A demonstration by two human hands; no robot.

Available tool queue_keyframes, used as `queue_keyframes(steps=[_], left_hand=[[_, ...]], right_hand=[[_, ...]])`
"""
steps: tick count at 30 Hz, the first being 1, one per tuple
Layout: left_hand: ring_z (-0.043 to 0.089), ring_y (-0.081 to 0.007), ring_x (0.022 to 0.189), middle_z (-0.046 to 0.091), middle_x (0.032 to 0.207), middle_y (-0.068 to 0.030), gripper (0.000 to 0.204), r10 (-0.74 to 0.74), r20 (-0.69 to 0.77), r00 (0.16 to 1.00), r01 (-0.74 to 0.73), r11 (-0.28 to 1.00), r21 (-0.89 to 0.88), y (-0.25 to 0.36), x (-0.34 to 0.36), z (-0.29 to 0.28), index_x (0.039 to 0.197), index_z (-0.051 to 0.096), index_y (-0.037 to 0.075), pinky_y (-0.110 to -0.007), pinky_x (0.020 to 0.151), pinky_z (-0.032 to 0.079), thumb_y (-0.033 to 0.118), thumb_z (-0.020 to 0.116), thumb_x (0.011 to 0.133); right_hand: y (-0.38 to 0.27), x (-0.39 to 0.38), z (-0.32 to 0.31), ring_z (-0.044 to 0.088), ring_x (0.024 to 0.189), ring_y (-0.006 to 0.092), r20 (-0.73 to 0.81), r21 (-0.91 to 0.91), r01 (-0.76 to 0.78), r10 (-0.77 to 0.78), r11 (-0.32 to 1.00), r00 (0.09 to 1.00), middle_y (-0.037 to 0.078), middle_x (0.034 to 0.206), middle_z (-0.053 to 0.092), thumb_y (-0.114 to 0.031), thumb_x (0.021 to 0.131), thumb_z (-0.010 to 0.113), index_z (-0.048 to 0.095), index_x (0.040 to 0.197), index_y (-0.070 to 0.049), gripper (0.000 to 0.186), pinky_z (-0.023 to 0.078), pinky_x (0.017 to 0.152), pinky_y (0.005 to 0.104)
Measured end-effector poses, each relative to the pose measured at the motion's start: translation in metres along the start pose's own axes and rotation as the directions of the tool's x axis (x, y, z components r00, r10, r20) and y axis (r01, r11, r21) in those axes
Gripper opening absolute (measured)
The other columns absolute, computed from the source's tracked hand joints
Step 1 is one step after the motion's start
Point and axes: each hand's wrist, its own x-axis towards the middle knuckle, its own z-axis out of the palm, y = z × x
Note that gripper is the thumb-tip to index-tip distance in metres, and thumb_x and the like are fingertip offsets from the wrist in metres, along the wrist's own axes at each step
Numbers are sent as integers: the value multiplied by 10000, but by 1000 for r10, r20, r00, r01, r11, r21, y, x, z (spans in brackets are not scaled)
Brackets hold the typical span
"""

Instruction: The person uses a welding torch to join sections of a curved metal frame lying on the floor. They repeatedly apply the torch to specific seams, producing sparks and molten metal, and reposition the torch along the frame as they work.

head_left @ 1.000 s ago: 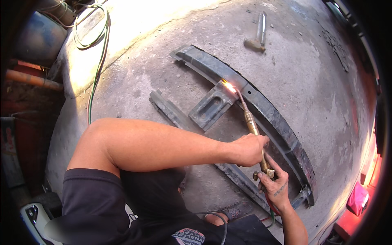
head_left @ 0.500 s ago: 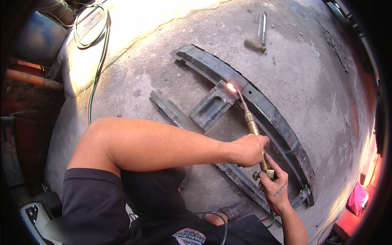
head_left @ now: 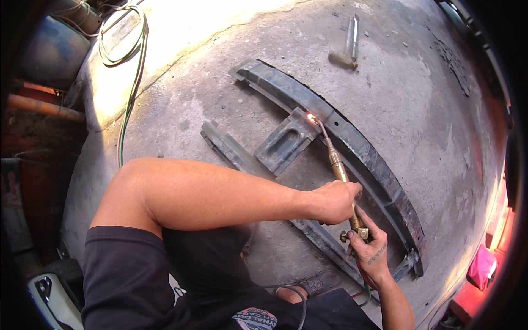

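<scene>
My left hand (head_left: 334, 201) is wrapped round the brass body of a gas torch (head_left: 337, 163). Lower down, my right hand (head_left: 373, 254) grips the rear of the same torch, its thumb by the valve knobs. The torch's thin bent tip reaches up to a small orange flame (head_left: 311, 117). That bright spot sits where a slotted metal bracket (head_left: 283, 144) meets a long curved grey metal beam (head_left: 363, 146). Bracket and beam touch there. Under my left forearm, partly hidden, runs a second long metal bar (head_left: 231, 151).
A hammer (head_left: 344, 59) lies beside a metal bar (head_left: 354, 38) on the concrete floor beyond the beam. Looped hoses (head_left: 144, 60) trail along the left, near a blue tank (head_left: 52, 49). At the right edge sits a pink bundle (head_left: 482, 268) on something red.
The glow at the joint has become smaller and less bright. Both hands and the torch have barely moved.
</scene>
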Motion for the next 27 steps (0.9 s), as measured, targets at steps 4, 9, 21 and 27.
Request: queue_keyframes(steps=[4, 9, 21, 27], left_hand=[[684, -475, 1047, 700, 1019, -335, 334, 6, -6, 1000, -6, 1000, 10, 0, -1, 0, 1224, 590, -81, -502, 897, 548, 27, 552, 910], [689, -475, 1030, 700, 994, -335, 329, 11, -9, 1000, -11, 1000, 19, 1, 0, 0, 1215, 590, -81, -501, 886, 552, 27, 554, 906], [686, -480, 1024, 701, 998, -330, 314, 21, -31, 999, -20, 1000, 23, 2, -4, -3, 1207, 595, -79, -502, 888, 549, 42, 554, 921], [656, -492, 1075, 696, 1052, -325, 334, -26, -15, 1000, 27, 995, 91, 7, -4, -6, 1244, 599, -38, -530, 940, 516, 97, 528, 947]], right_hand=[[-4, 0, 1, 577, 655, 60, 14, 7, -20, 20, 1000, 1000, 49, 887, 665, 32, 921, 628, 519, 1498, -32, 590, 483, 561, 243], [-5, -1, 0, 561, 640, 55, 6, 8, -33, 33, 999, 999, 39, 868, 646, 53, 915, 606, 516, 1497, -17, 593, 471, 556, 244], [5, 2, -3, 661, 898, 120, 19, -82, 50, -49, 995, 999, 115, 1125, 726, -37, 912, 718, 528, 1467, 32, 591, 540, 800, 284], [9, 3, -11, 661, 826, 117, 35, -118, 46, -42, 992, 999, 117, 1050, 732, -80, 908, 726, 529, 1468, 28, 603, 539, 790, 282]])
